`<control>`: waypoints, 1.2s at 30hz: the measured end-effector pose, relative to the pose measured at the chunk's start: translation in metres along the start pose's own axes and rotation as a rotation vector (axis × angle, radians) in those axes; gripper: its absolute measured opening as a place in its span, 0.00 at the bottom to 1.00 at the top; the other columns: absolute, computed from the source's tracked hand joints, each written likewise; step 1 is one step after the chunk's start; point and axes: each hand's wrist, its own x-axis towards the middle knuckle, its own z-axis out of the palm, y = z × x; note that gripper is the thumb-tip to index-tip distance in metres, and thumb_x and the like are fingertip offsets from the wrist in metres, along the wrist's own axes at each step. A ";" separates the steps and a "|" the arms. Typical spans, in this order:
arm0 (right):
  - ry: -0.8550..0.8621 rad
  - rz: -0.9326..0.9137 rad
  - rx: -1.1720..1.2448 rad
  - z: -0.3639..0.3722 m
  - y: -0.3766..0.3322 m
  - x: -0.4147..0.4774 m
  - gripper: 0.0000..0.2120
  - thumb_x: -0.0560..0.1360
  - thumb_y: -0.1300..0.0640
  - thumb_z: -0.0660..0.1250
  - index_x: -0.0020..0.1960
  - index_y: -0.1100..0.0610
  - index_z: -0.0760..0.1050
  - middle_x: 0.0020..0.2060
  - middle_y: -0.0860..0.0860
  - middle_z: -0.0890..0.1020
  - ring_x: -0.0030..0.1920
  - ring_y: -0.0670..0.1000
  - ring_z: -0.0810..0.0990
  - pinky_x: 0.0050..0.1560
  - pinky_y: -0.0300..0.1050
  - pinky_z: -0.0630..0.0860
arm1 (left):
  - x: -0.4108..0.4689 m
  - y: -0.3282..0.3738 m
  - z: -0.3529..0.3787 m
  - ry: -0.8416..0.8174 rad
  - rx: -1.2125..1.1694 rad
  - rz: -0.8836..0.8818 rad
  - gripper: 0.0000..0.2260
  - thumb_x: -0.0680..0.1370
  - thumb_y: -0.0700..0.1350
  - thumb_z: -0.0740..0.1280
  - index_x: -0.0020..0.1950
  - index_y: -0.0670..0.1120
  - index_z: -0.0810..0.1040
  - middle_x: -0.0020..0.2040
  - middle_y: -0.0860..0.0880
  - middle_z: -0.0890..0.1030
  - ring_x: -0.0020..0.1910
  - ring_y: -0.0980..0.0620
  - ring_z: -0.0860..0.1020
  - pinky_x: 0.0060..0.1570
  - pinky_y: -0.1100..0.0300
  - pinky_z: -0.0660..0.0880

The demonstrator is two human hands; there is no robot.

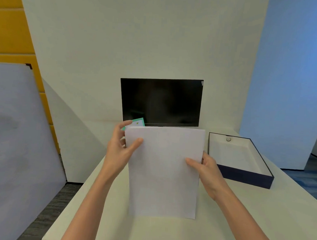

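A white sheet of paper (163, 171) stands upright above the white table (259, 215), held between both hands. My left hand (119, 147) pinches its upper left edge, thumb on the front and fingers behind. My right hand (205, 169) grips the right edge, thumb on the front. A green-bordered card (138, 122) pokes out behind the sheet's top left corner, by my left fingertips; whether my left hand holds it too is hidden.
A dark monitor (161, 101) stands at the back of the table against the white wall. An open dark blue box (242, 175) with a white inside sits to the right, a small round object (228, 139) in its far corner. A grey board (20, 141) leans at the left.
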 end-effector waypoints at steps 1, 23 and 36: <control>0.022 -0.029 -0.025 0.002 0.001 0.000 0.16 0.76 0.61 0.67 0.62 0.53 0.73 0.55 0.49 0.83 0.53 0.49 0.82 0.52 0.44 0.80 | -0.004 -0.004 0.003 -0.016 -0.008 0.017 0.24 0.74 0.42 0.71 0.66 0.59 0.68 0.58 0.55 0.78 0.50 0.56 0.81 0.45 0.63 0.79; 0.265 -0.591 -0.399 0.025 -0.019 0.004 0.17 0.81 0.63 0.53 0.60 0.42 0.64 0.54 0.32 0.70 0.58 0.36 0.71 0.58 0.30 0.67 | -0.004 -0.008 0.016 0.184 -0.159 0.074 0.12 0.80 0.39 0.63 0.55 0.57 0.69 0.50 0.46 0.79 0.46 0.53 0.80 0.45 0.57 0.76; 0.291 -0.608 -0.375 0.030 -0.021 0.005 0.18 0.81 0.64 0.54 0.60 0.41 0.66 0.55 0.34 0.72 0.58 0.37 0.72 0.61 0.35 0.69 | 0.002 -0.006 0.014 0.302 -0.244 0.030 0.06 0.80 0.44 0.63 0.43 0.51 0.73 0.41 0.53 0.81 0.37 0.59 0.77 0.40 0.62 0.73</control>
